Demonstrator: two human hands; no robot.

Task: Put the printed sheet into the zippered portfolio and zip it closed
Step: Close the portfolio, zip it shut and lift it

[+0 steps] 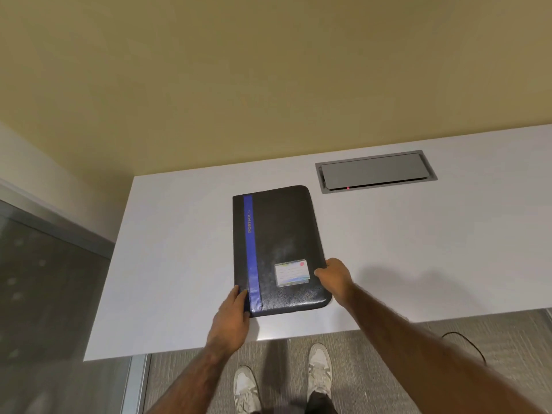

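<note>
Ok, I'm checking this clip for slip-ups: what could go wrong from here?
The portfolio lies close to the near edge of the white table; pulled by the left hand and right hand gripping it, it might slide off. No printed sheet is in view, so it could get zipped empty.

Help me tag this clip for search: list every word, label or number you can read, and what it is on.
"PORTFOL", ending unclear: printed along the blue stripe of the portfolio.
The card on its cover: printed lines too small to read.
Nothing else in view carries legible text.
</note>
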